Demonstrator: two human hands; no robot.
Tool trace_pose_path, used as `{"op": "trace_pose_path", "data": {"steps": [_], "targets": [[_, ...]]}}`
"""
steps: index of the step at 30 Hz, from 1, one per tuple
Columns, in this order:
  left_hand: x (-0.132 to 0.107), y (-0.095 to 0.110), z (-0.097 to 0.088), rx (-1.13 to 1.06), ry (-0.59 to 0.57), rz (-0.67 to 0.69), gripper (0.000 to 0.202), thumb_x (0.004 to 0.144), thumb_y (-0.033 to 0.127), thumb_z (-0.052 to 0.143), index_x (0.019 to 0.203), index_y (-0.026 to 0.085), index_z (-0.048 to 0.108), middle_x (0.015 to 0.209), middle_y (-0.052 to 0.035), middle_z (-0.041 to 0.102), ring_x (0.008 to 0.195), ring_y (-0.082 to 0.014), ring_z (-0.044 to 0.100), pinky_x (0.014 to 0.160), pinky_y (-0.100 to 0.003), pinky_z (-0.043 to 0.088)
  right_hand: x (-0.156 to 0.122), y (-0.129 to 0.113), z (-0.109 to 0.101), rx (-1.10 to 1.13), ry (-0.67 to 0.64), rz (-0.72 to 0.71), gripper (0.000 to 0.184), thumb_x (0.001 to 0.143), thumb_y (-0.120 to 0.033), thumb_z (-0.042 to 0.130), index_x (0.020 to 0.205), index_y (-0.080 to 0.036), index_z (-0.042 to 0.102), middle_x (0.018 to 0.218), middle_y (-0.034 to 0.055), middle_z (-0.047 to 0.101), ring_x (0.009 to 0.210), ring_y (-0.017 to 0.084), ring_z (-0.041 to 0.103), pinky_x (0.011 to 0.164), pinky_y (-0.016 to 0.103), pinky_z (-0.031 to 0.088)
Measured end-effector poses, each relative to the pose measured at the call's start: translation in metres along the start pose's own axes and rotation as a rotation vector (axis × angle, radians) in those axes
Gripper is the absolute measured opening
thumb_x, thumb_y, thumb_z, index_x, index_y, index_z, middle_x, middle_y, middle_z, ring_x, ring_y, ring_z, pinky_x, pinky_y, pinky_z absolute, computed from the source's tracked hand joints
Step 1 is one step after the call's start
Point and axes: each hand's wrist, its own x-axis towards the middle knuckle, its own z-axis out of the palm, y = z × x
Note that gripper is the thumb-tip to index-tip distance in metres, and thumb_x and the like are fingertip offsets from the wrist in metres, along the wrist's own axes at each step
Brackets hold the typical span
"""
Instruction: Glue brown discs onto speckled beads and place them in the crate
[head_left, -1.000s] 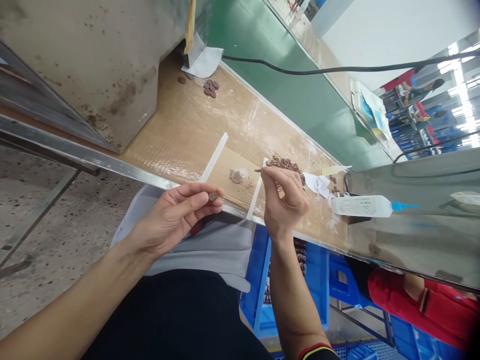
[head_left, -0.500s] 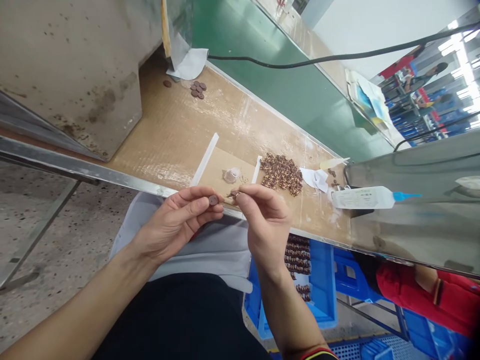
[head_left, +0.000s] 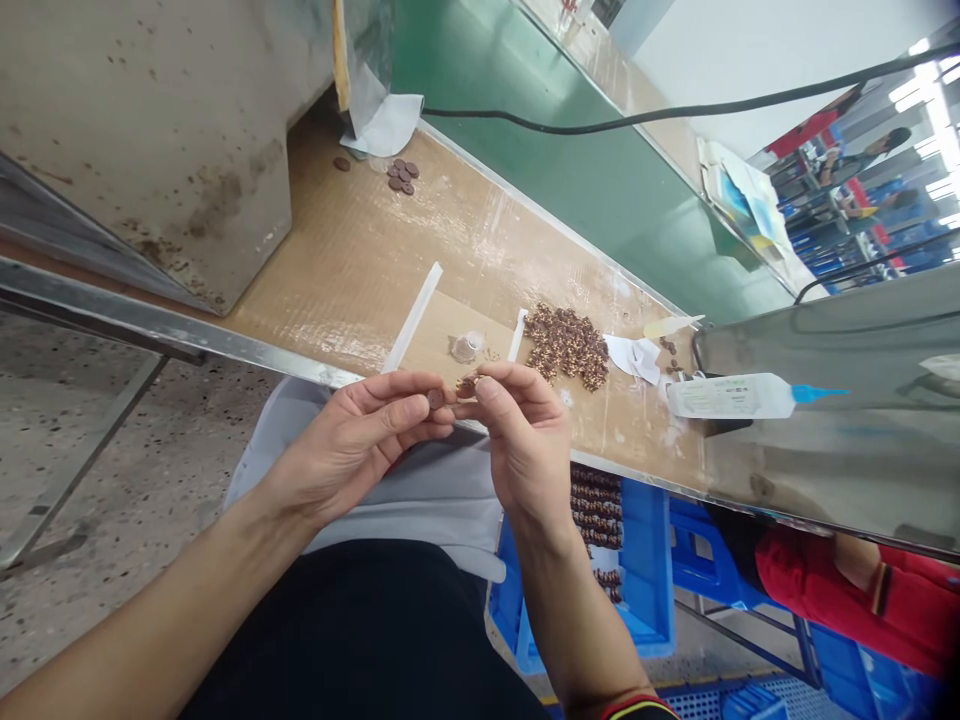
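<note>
Between the thumb and fingers of my left hand is a small round brown disc. My right hand pinches a small brown and gold piece that looks like those in the pile; its exact kind is hard to make out. Both hands are close together over the table's front edge, fingertips nearly meeting. Just beyond them sits a small clear round container, with tiny bits scattered beside it. To the right lies a heap of brown and gold pieces.
Several brown discs lie at the back left, near a large stained metal box. At right are a white bottle with a blue nozzle and crumpled paper. Below stands a blue crate. A person's red sleeve shows at lower right.
My right hand has moved slightly left, bringing its piece closer to the disc in my left hand. The whole view has shifted a little.
</note>
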Motion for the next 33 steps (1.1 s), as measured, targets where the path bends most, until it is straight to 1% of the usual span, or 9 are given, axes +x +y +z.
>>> {"op": "trace_pose_path", "data": {"steps": [3, 8, 15, 20, 23, 27, 29, 31, 33], "targets": [[-0.001, 0.0, 0.0, 0.001, -0.006, 0.004, 0.025, 0.085, 0.025, 0.104, 0.107, 0.017, 0.094, 0.1, -0.0051, 0.09, 0.085, -0.0163, 0.085, 0.084, -0.02, 0.072, -0.001, -0.002, 0.002, 0.0, 0.004, 0.004, 0.019, 0.091, -0.034, 0.098, 0.103, -0.026, 0.085, 0.095, -0.0004, 0.084, 0.089, 0.018, 0.083, 0.079, 0.031, 0.076], [-0.001, -0.003, -0.001, -0.016, -0.005, 0.04, 0.022, 0.087, 0.026, 0.103, 0.106, 0.018, 0.094, 0.101, -0.0056, 0.09, 0.083, -0.0161, 0.085, 0.083, -0.022, 0.073, -0.003, 0.0, 0.001, -0.02, -0.032, -0.024, 0.015, 0.096, -0.033, 0.095, 0.107, -0.027, 0.086, 0.099, 0.0, 0.085, 0.092, 0.018, 0.083, 0.083, 0.032, 0.076], [-0.001, -0.003, -0.002, -0.048, -0.011, 0.061, 0.024, 0.084, 0.028, 0.106, 0.103, 0.019, 0.094, 0.1, -0.005, 0.091, 0.081, -0.0143, 0.085, 0.08, -0.016, 0.07, -0.01, 0.003, 0.004, -0.182, -0.019, -0.17, 0.011, 0.102, -0.034, 0.09, 0.111, -0.03, 0.086, 0.108, 0.0005, 0.087, 0.094, 0.02, 0.085, 0.094, 0.039, 0.076], [0.0, -0.004, -0.001, -0.044, 0.004, 0.072, 0.025, 0.081, 0.03, 0.108, 0.099, 0.02, 0.094, 0.096, -0.0049, 0.091, 0.081, -0.015, 0.085, 0.082, -0.019, 0.071, -0.011, 0.002, 0.01, -0.219, -0.029, -0.23, 0.01, 0.102, -0.032, 0.09, 0.11, -0.029, 0.086, 0.107, 0.0009, 0.087, 0.092, 0.02, 0.085, 0.09, 0.036, 0.076], [-0.001, -0.005, -0.001, -0.053, 0.012, 0.086, 0.024, 0.081, 0.03, 0.108, 0.098, 0.02, 0.094, 0.096, -0.0058, 0.091, 0.081, -0.0154, 0.085, 0.081, -0.019, 0.071, -0.014, 0.002, 0.013, -0.219, -0.027, -0.227, 0.01, 0.102, -0.033, 0.09, 0.11, -0.029, 0.086, 0.107, 0.001, 0.087, 0.095, 0.021, 0.086, 0.091, 0.036, 0.076], [-0.001, -0.005, -0.003, -0.048, 0.043, 0.091, 0.022, 0.083, 0.03, 0.107, 0.096, 0.018, 0.094, 0.096, -0.0071, 0.09, 0.081, -0.0168, 0.086, 0.083, -0.021, 0.072, -0.013, -0.001, 0.01, -0.255, -0.003, -0.214, 0.009, 0.104, -0.034, 0.088, 0.112, -0.032, 0.086, 0.109, 0.0012, 0.087, 0.095, 0.022, 0.084, 0.094, 0.042, 0.075], [-0.001, -0.005, -0.006, -0.041, 0.073, 0.099, 0.021, 0.083, 0.03, 0.107, 0.095, 0.018, 0.094, 0.097, -0.0078, 0.09, 0.082, -0.0176, 0.086, 0.083, -0.021, 0.072, -0.003, -0.004, 0.002, -0.36, 0.063, -0.324, 0.008, 0.105, -0.033, 0.085, 0.113, -0.033, 0.087, 0.109, 0.0012, 0.086, 0.098, 0.023, 0.083, 0.097, 0.044, 0.073], [0.0, -0.004, -0.008, -0.03, 0.099, 0.112, 0.021, 0.083, 0.029, 0.107, 0.095, 0.018, 0.093, 0.098, -0.0081, 0.09, 0.083, -0.0184, 0.086, 0.084, -0.022, 0.072, 0.014, -0.007, -0.011, -0.55, 0.12, -0.499, 0.009, 0.107, -0.031, 0.082, 0.114, -0.035, 0.088, 0.111, 0.0011, 0.086, 0.106, 0.024, 0.081, 0.105, 0.048, 0.069], [0.0, -0.003, -0.009, -0.021, 0.109, 0.12, 0.02, 0.084, 0.029, 0.106, 0.095, 0.018, 0.093, 0.099, -0.0081, 0.09, 0.084, -0.0187, 0.086, 0.084, -0.022, 0.073, 0.034, -0.007, -0.024, -0.757, 0.103, -0.647, 0.012, 0.109, -0.031, 0.079, 0.113, -0.037, 0.089, 0.112, 0.0008, 0.086, 0.111, 0.026, 0.078, 0.113, 0.052, 0.064]]}}
